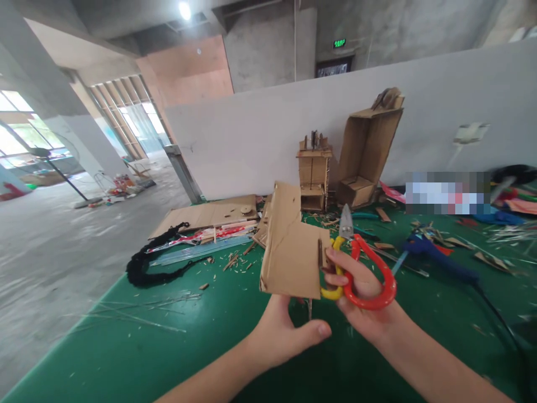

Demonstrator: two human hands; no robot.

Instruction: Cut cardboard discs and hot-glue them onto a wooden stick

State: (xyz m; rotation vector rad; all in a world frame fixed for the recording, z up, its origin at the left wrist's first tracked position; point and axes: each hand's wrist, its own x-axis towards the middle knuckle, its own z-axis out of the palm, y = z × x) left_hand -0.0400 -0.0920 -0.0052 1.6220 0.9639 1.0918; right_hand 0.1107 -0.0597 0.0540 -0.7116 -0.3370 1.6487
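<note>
My left hand [285, 330] holds a bent piece of brown cardboard [289, 246] from below, above the green table [168, 347]. My right hand [361, 296] grips scissors [356, 263] with red and yellow handles; their blades point up beside the cardboard's right edge. The blade tips sit near a slit in that edge. Both hands are close together over the table's middle.
A small cardboard model [314, 173] and a leaning cardboard box [367, 154] stand by the white partition. A blue glue gun [436, 257] with its cord lies at the right. Flat cardboard [210, 212], a clear ruler [201, 250], a black braided cord [146, 268] and scraps lie at the left.
</note>
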